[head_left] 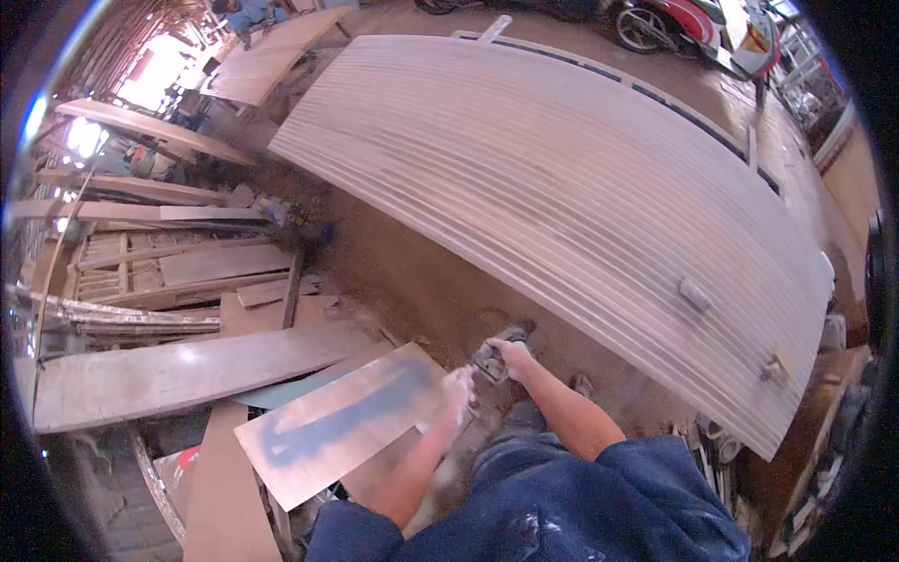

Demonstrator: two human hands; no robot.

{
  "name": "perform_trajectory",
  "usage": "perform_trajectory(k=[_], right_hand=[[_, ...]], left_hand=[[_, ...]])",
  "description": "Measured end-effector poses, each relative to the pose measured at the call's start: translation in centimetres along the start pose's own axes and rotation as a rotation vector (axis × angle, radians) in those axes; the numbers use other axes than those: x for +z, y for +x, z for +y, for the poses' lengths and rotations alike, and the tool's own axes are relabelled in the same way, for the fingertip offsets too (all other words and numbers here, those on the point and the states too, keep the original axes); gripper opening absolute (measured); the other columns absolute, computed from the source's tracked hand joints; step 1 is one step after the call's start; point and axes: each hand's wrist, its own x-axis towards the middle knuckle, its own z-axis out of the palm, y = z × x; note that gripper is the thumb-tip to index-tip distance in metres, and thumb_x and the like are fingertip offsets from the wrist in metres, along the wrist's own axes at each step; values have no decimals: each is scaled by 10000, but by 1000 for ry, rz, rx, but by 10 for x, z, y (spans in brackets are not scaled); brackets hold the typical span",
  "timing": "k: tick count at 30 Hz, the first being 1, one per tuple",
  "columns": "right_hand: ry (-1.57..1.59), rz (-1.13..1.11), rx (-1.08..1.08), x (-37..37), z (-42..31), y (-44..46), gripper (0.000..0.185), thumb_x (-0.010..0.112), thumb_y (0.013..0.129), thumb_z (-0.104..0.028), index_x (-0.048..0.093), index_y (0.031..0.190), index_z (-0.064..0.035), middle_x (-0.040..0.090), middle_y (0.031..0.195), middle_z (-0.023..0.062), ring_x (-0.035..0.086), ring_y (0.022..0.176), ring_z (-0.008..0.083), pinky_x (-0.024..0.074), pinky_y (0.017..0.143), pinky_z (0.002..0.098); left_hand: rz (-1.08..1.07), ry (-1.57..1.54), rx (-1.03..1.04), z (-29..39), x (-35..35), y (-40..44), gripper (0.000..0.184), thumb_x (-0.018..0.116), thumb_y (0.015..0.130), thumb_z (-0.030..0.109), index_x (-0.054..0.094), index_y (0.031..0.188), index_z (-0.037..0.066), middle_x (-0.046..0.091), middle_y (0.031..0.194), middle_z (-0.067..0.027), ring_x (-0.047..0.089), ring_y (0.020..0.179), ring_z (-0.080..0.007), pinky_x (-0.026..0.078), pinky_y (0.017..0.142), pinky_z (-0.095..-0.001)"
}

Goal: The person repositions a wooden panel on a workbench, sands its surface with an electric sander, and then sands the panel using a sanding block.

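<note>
In front of my body, my right hand [511, 359] is wrapped round a dusty grey hand tool [491, 363], whose exact kind is unclear. Close beside its left edge is my left hand [459, 389], pale with dust. The left fingers look curled together, and what they hold, if anything, is hidden. Just beyond both hands lies a large ribbed wooden panel [524, 178], raised above the floor. A small pale block [694, 295] rests on its ribs, and another small wooden piece [777, 367] sits near the right end. By my left forearm lies a board [346, 412] with a dark blue-grey smear.
Stacked planks [187, 370] and loose boards fill the left side. Dusty brown floor [403, 253] runs between them and the panel. At the far left a person [245, 14] stands by a wooden table [272, 56]. A red motorcycle [679, 23] is parked behind the panel.
</note>
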Motion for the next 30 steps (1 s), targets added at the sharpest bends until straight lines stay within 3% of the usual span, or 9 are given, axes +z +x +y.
perform_trajectory(k=[1,4,7,9,11,12,18,22,30], right_hand=[[-226,-130,-290,-19,16,12,211,700,909,-203,699,955,3,695,840,89,673,686,218,527,570,365],[-128,-180,-117,-38,-27,-71,246,666,936,-234,709,1033,-12,708,887,73,672,718,197,550,644,326],[-393,-128,-123,-118,-30,-81,267,687,922,-249,711,1063,-24,707,884,93,678,770,198,565,699,340],[-620,61,-178,-185,-21,-93,334,710,894,-288,718,1090,-17,714,887,116,685,790,215,566,730,363],[-865,327,-193,-241,-14,-135,402,719,849,-329,728,1084,-3,731,914,152,697,807,267,562,761,396],[-969,441,-167,-262,-15,-167,428,712,828,-343,732,1081,2,740,934,171,704,821,300,558,777,413],[-1152,890,85,-409,89,-213,482,667,806,-431,719,964,22,713,1024,246,683,1011,402,533,912,471],[-1108,846,78,-420,118,-216,521,666,813,-458,716,1024,17,703,1046,260,677,1001,414,528,901,475],[-1264,642,303,-401,101,-210,603,598,850,-559,729,1058,-9,712,1049,229,678,1005,388,529,911,467]], left_hand=[[-6,63,-17,4,-3,10,251,602,989,232,704,1089,26,534,692,9,479,550,-89,399,478,-282],[37,303,-164,-27,-5,64,290,614,975,268,709,1079,15,518,658,8,476,554,-92,384,464,-295],[4,355,-236,-106,-25,139,334,621,957,316,706,1026,1,520,660,-17,467,547,-121,375,457,-325],[43,765,-149,-201,-63,237,364,602,949,365,698,980,16,522,657,-40,477,544,-171,414,482,-359],[-90,1296,-36,-200,-54,235,515,462,993,389,619,1267,-18,661,1165,-300,621,1129,-464,490,944,-530],[46,995,-88,-201,-55,224,456,511,980,400,641,1183,12,631,985,-188,593,951,-343,504,817,-487],[-257,1031,36,-211,-68,256,363,564,965,328,646,1193,58,649,1019,-148,612,970,-285,510,852,-397],[-591,968,216,-222,-67,289,315,600,955,280,649,1199,89,661,1041,-121,624,982,-247,515,875,-336],[-332,1298,-11,-259,-112,277,324,610,950,279,655,1195,72,666,1057,-123,626,996,-249,510,891,-339]])
